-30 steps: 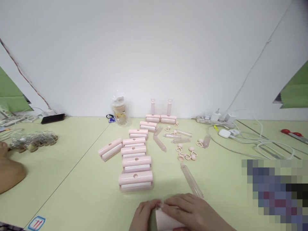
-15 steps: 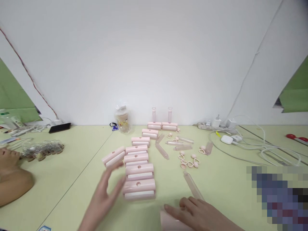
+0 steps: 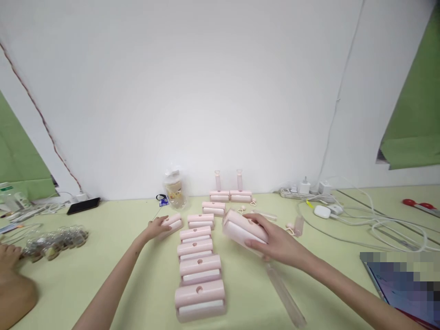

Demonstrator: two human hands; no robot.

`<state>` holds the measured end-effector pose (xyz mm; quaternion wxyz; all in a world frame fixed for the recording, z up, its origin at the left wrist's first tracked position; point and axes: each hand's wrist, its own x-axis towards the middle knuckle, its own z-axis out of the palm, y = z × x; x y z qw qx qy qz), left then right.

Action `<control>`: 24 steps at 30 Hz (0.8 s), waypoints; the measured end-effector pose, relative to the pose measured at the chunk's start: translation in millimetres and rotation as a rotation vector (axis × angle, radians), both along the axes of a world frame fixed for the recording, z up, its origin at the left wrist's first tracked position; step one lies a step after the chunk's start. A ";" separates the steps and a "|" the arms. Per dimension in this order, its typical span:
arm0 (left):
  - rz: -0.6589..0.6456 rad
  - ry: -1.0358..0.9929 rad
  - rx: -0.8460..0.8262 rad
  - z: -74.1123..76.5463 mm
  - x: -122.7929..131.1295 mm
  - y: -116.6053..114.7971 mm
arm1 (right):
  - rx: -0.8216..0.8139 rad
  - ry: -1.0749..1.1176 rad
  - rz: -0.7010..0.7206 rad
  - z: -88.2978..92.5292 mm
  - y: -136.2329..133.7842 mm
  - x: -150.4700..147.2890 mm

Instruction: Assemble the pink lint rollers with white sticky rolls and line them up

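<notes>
My left hand (image 3: 156, 229) is closed on the left end of a pink-and-white roller piece (image 3: 174, 223) at the left of the column. Raised over the table, another roller piece (image 3: 240, 231) is gripped in my right hand (image 3: 268, 238), thumb in front and fingers on top. Between my hands, several roller pieces (image 3: 200, 300) lie in a column, each with a round hole on top. A clear pink handle (image 3: 286, 297) lies below my right hand. Two handles (image 3: 239, 180) stand upright at roller pieces by the wall.
A bagged cup (image 3: 175, 190) stands by the wall. White cables and chargers (image 3: 322, 211) lie at the right, near a partly pixelated tablet (image 3: 395, 284). Left are a black phone (image 3: 83, 206), small clear jars (image 3: 57, 242) and another person's hand (image 3: 10, 259).
My left hand has moved forward and taken hold of the left roller piece, which now sits farther back. My right hand has lifted its roller piece from the front edge.
</notes>
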<state>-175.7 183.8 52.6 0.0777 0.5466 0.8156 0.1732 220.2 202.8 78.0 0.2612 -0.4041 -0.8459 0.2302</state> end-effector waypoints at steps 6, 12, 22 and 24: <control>-0.081 -0.097 -0.005 -0.5 21.2 53.4 | 0.172 0.064 -0.087 8.9 86.9 -56.8; -0.192 -0.251 0.029 -5.1 37.9 72.7 | 0.211 -0.059 -0.093 -11.7 161.6 -114.3; -0.103 -0.393 -0.002 -17.5 46.3 85.9 | 0.125 -0.239 0.113 -39.1 213.8 -164.8; -0.095 -0.385 -0.009 -18.8 49.9 83.6 | 0.122 -0.232 0.154 -44.1 216.5 -168.4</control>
